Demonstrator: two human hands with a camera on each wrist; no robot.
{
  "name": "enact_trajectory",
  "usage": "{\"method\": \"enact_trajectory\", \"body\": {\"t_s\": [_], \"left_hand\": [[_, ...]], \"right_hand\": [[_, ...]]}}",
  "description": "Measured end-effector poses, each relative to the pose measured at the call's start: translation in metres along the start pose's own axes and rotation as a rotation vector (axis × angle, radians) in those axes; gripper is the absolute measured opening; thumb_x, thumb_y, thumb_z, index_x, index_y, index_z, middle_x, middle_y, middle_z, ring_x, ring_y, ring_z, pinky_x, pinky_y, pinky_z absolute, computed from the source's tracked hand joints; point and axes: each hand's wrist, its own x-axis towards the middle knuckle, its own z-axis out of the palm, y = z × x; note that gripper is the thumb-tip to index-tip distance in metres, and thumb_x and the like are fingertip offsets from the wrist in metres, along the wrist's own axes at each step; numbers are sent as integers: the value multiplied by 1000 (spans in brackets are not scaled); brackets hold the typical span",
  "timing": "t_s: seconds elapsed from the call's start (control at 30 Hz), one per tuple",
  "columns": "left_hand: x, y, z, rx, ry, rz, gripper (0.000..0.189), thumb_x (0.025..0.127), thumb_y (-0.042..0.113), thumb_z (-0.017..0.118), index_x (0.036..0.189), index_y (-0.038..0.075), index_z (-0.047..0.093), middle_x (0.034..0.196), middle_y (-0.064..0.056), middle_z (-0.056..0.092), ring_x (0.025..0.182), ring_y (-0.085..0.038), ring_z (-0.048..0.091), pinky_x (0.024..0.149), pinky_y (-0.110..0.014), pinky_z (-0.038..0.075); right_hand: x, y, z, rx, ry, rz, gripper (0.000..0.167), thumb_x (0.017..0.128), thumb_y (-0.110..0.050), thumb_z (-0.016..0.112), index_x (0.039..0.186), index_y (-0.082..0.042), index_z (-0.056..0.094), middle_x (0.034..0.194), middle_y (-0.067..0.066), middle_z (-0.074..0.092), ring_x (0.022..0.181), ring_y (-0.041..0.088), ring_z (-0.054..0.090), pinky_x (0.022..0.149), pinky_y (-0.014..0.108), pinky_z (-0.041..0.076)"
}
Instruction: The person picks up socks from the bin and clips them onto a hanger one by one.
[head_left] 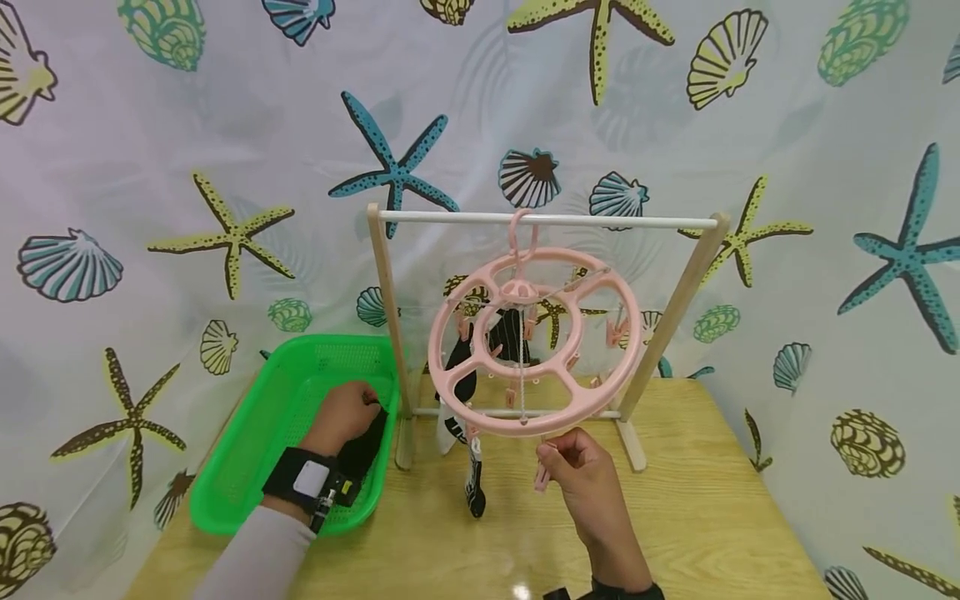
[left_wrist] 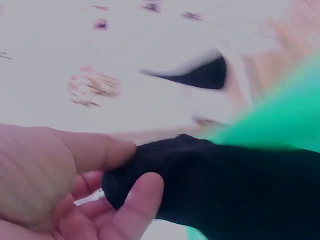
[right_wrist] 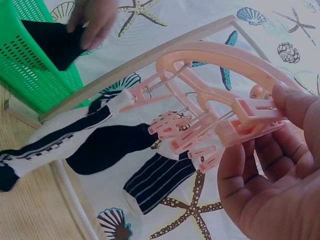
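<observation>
A black sock [left_wrist: 240, 185] hangs from my left hand [head_left: 347, 414], its cuff pinched between thumb and fingers. That hand is over the right side of the green basket [head_left: 288, 350]. In front of the round pink drying hanger [head_left: 633, 333], my right hand [head_left: 588, 479] pinches a pink clothespin [right_wrist: 255, 111] between thumb and fingers. The clothespin is below the ring's near rim. On the hanger's left and far sides, other clips carry a white sock with black stripes [right_wrist: 65, 127], a dark sock [right_wrist: 110, 150] and a striped dark sock [right_wrist: 160, 180].
The hanger hooks onto a white rod [head_left: 450, 217] between wooden posts [head_left: 678, 308]. Several more pink clips [head_left: 615, 333] dangle under the ring. The stand and basket rest on a wooden table [head_left: 697, 483]. Behind them hangs a sea-patterned curtain [head_left: 480, 100].
</observation>
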Motion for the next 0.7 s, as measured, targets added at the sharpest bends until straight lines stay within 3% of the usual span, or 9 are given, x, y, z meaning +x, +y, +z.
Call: {"method": "enact_trajectory", "body": {"t_s": [0.07, 0.13, 0.37, 0.53, 0.7], "left_hand": [[-14, 16, -1, -41, 55, 50, 16, 94, 7, 64, 107, -2, 67, 96, -13, 67, 83, -29, 64, 73, -44, 52], [-30, 31, 1, -117, 94, 66, 20, 94, 8, 67, 111, 0, 67, 99, -12, 68, 88, -28, 65, 75, -43, 52], [-89, 73, 22, -412, 153, 20, 17, 88, 9, 75, 105, 7, 72, 96, -2, 70, 82, -13, 64, 67, -29, 51], [-112, 93, 48, -531, 96, 120, 11, 89, 10, 74, 100, 10, 73, 99, -3, 70, 83, -13, 64, 68, -26, 53], [-122, 108, 66, -577, 11, 216, 9, 93, 13, 71, 101, 12, 72, 100, -1, 70, 88, -14, 65, 71, -27, 54]], "right_hand": [[0, 0, 0, -3, -4, 5, 14, 94, 1, 65, 92, 8, 53, 83, 14, 60, 62, 20, 61, 59, 30, 53], [0, 0, 0, -7, -7, 5, 14, 94, 1, 65, 92, 8, 54, 84, 15, 60, 62, 21, 62, 60, 30, 54], [1, -1, 1, -10, -18, -33, 15, 93, 0, 66, 93, 9, 54, 84, 14, 60, 64, 21, 61, 60, 30, 54], [-1, -2, 2, 6, -6, -38, 12, 93, 3, 64, 93, 9, 54, 86, 16, 60, 64, 20, 62, 59, 29, 54], [-4, 2, 4, 22, -12, -46, 12, 94, 3, 64, 93, 11, 54, 87, 18, 60, 63, 19, 62, 58, 29, 54]]}}
